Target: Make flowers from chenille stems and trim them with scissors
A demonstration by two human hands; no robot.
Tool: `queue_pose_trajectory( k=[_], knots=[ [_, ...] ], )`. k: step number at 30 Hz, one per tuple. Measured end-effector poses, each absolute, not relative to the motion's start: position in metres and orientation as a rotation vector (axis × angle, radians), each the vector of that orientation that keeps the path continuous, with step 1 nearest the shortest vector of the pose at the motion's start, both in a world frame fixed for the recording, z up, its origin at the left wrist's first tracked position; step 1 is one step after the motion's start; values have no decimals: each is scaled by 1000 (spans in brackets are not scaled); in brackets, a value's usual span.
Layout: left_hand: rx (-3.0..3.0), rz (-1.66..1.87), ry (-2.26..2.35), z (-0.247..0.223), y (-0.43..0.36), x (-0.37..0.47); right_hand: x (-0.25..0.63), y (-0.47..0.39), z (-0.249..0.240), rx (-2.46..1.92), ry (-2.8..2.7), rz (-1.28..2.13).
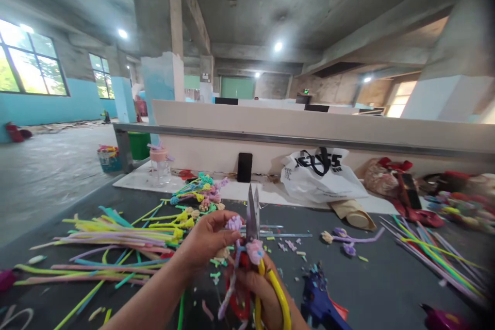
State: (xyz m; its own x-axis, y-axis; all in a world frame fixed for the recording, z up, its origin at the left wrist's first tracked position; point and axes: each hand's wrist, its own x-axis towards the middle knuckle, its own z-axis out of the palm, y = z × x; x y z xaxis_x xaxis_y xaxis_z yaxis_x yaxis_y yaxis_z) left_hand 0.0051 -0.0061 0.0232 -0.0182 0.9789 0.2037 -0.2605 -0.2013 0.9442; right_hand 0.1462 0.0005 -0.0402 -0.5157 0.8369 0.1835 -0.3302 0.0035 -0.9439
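Note:
My left hand point(209, 237) pinches a small lilac fuzzy flower point(234, 223) between thumb and fingers. Twisted pipe-cleaner stems point(229, 289) hang below it, and a pink fuzzy flower point(254, 251) sits beside the scissor blades. My right hand point(263, 289) is wrapped round scissors with yellow handles point(279, 296); their blades point(253, 214) point up, slightly parted. Behind the pink flower, red handles point(240, 296) also show near my right hand. Part of the fingers of my right hand is hidden by the handles.
Pipe cleaners point(112, 237) lie left, finished flowers point(201, 193) behind them. A blue glue gun point(320, 299) and a purple flower stem point(359, 240) lie right. Along the back stand a jar point(160, 167), a phone point(244, 167) and a white bag point(323, 178); more pipe cleaners point(436, 252) lie far right.

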Motion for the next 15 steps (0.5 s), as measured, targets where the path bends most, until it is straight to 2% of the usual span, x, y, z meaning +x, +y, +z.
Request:
queue_pose_trajectory(
  k=[3,6,11,15],
  knots=[
    [1112,1556,934,24,-9,-3,148,12,-45,-720,-1293,1565],
    [1107,1630,985,21,-15,-12,150,25,-53,-885,-1262,1306],
    [1220,1645,1168,2,-27,-31,149,24,-61,-1009,-1564,776],
    [1310,1674,1313,-2,-32,-39,149,18,-61,-928,-1871,634]
  ],
)
